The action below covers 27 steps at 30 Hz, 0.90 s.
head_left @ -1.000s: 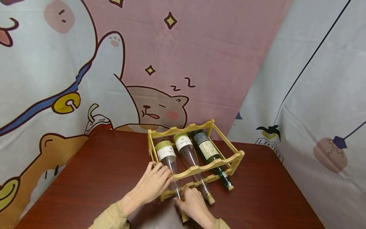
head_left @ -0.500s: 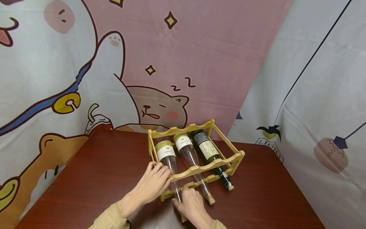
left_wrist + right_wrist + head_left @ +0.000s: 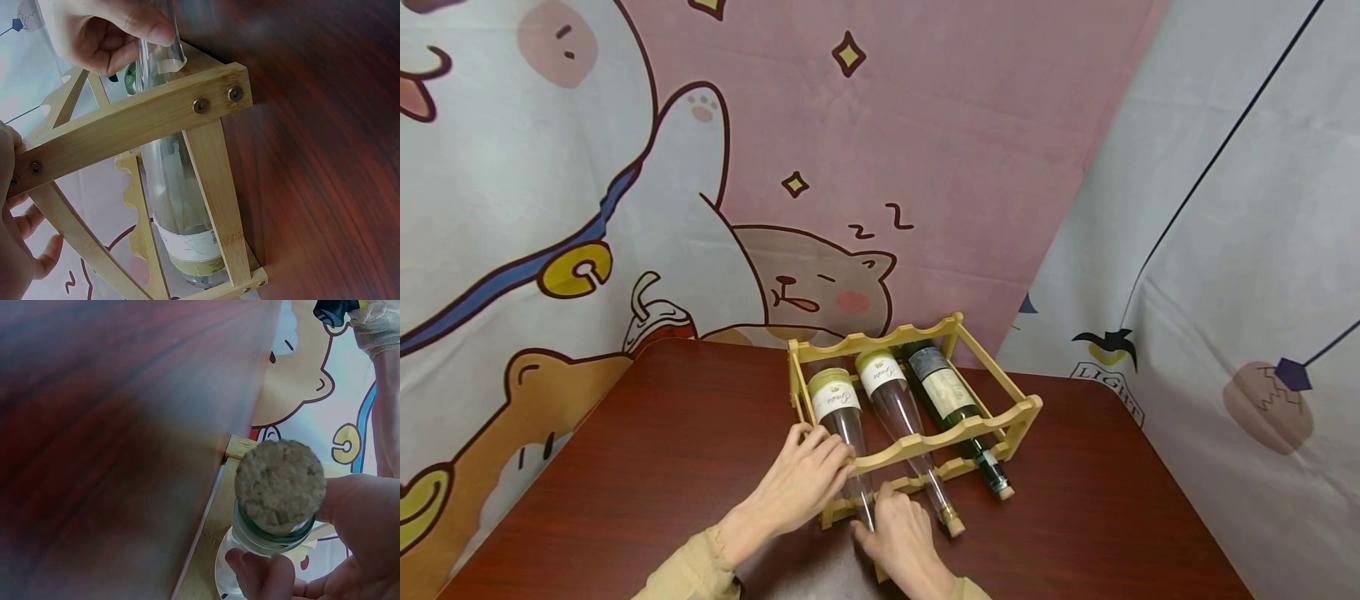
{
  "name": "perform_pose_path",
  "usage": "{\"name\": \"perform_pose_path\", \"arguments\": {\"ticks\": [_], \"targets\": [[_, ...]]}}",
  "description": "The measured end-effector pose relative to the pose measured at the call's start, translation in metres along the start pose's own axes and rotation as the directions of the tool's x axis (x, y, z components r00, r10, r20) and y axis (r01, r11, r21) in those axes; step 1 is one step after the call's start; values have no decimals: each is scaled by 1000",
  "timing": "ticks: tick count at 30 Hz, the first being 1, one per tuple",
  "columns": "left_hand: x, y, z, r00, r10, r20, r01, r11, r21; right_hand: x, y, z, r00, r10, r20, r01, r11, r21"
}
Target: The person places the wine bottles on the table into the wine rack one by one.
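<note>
A wooden wine rack (image 3: 887,457) stands on the table with its front towards me. My left hand (image 3: 801,483) grips the upper rail at its front left corner. In the leftmost slot lies a clear bottle (image 3: 833,398) with a white label, neck towards me. My right hand (image 3: 904,533) pinches that bottle's neck between thumb and fingers, just in front of the rack. The bottle's cork (image 3: 281,481) faces the right wrist camera. The left wrist view shows the bottle's body inside the rack, below the right hand (image 3: 119,31).
Beside it in the rack lie a second clear bottle (image 3: 891,400) and a dark green bottle (image 3: 946,387), both corked. Their necks stick out at the front. The reddish-brown table (image 3: 685,433) ends at a printed cloth (image 3: 970,167) behind.
The leftmost bottle has turned about its length, so the writing on its label has come round to the top. My right hand has shifted slightly left; the left hand has stayed put.
</note>
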State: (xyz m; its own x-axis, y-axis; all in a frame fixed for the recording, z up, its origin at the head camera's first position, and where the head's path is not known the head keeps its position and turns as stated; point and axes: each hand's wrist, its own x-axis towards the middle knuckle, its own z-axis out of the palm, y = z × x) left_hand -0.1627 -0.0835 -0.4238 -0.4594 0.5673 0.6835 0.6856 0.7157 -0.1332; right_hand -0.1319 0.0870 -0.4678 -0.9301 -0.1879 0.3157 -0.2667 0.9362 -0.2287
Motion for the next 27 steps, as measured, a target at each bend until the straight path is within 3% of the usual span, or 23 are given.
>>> {"name": "perform_pose_path", "arguments": {"ticks": [21,27], "targets": [[1,0,0,1000,5,-15,-5,1000,2,3,-2,2,997,-22,-78,18,999,-49],[0,0,2,998,29,-50,-27,999,31,4,-2,4,996,-15,-87,10,998,-57]]}}
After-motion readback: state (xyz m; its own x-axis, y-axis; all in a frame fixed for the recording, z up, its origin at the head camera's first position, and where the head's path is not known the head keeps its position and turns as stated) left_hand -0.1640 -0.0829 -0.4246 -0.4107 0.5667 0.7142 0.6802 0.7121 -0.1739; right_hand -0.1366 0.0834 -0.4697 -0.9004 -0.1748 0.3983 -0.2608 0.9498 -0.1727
